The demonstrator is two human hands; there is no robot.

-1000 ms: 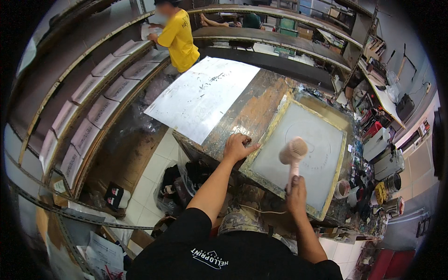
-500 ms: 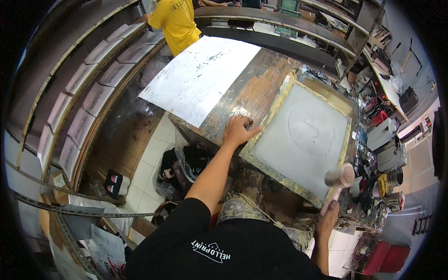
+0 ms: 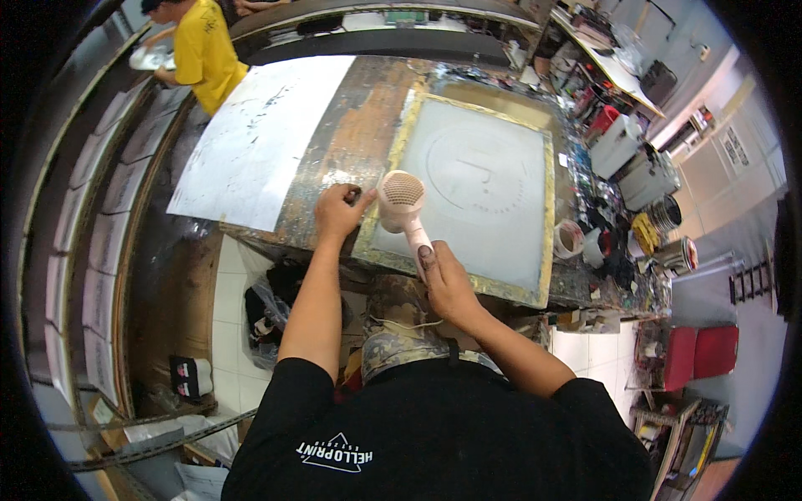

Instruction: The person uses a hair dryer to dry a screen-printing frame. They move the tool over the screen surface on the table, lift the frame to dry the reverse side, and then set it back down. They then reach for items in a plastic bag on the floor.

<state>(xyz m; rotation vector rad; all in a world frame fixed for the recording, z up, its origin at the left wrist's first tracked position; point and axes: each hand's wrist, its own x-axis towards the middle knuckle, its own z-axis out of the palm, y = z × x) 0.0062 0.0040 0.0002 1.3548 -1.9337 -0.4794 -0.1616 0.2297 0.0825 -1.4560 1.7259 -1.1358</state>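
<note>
A pale pink hair dryer is in my right hand, which is closed round its handle. The dryer's round grille faces up, and its head hangs over the left side of a screen-printing frame. That frame has a yellowish, stained border and a grey mesh with a faint ring and a mark inside it. My left hand is at the frame's left edge, fingers loosely curled and thumb apart, the thumb's tip close to or touching the border. I cannot make out anything in its fingers.
The frame lies on a paint-stained wooden table, with a large white sheet to its left. Pots and a white container crowd the right side. A person in a yellow shirt stands by the shelves at far left.
My right hand has carried the hair dryer leftward, from the frame's near right corner to its left side. The view has shifted; my left hand stays by the frame's left edge.
</note>
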